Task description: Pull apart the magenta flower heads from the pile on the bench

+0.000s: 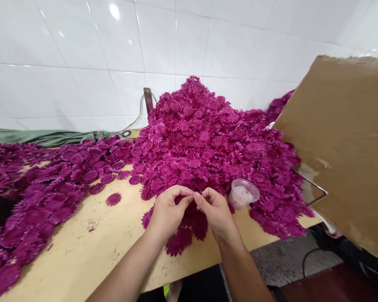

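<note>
My left hand (pixel 168 209) and my right hand (pixel 216 212) meet fingertip to fingertip above the near edge of the wooden table (pixel 91 247). Both are pinched closed around a small magenta fabric flower piece between them, mostly hidden by the fingers. Under the hands lie a few loose magenta flower pieces (pixel 184 239). Just behind rises a tall heap of the same flowers (pixel 201 142). A small clear plastic cup (pixel 243 193) lies tilted against the heap, right of my right hand.
A flatter spread of magenta flowers (pixel 47 197) covers the table's left side. One single flower (pixel 113 199) lies apart. A large brown cardboard sheet (pixel 346 142) stands at the right. White tiled wall behind, with a cable and green cloth (pixel 40 136).
</note>
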`<state>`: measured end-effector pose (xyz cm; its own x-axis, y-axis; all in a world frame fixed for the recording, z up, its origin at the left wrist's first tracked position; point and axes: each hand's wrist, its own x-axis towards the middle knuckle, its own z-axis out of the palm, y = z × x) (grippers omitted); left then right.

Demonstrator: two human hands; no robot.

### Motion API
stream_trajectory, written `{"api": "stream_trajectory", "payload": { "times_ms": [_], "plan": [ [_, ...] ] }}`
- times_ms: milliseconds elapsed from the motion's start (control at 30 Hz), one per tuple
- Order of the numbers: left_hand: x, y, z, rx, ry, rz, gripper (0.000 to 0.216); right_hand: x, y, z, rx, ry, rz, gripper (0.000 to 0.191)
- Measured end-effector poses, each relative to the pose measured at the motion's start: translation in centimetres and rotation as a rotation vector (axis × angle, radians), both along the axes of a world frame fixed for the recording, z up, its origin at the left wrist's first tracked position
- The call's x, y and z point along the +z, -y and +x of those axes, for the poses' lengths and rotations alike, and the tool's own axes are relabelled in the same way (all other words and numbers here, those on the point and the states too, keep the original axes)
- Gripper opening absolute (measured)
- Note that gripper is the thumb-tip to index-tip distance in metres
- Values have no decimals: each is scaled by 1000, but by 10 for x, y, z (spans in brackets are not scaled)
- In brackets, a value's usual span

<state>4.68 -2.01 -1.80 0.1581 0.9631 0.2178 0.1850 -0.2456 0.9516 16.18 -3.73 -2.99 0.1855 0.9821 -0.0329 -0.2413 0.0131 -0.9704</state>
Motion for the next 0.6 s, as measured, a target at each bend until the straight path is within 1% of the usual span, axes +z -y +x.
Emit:
{"api": "stream_trajectory", "payload": {
  "times_ms": [67, 133, 233, 333, 400, 467, 600],
  "plan": [
    [4, -2, 0, 13, 55, -84, 7, 1, 1, -3, 7, -52, 7, 40],
    [8, -5, -3, 33, 71, -124, 6, 3, 1, -6, 15, -115, 18, 39],
    [11, -7, -8, 32, 26, -81, 8, 6, 1, -5, 36, -167, 20, 38],
    [10, -5, -11, -44, -65, 7, 11, 7, 1, 0, 10, -130, 18, 38],
    [8, -2, -12, -69, -107, 41, 12, 6, 2, 2, -2, -90, 18, 36],
    [4, 1, -10, -45, -85, 54, 11, 4, 3, 1, 18, -61, 12, 35],
    [-1, 3, -1, 58, 72, 23, 11, 2, 6, -8, 58, -5, 29, 32]
  ]
}}
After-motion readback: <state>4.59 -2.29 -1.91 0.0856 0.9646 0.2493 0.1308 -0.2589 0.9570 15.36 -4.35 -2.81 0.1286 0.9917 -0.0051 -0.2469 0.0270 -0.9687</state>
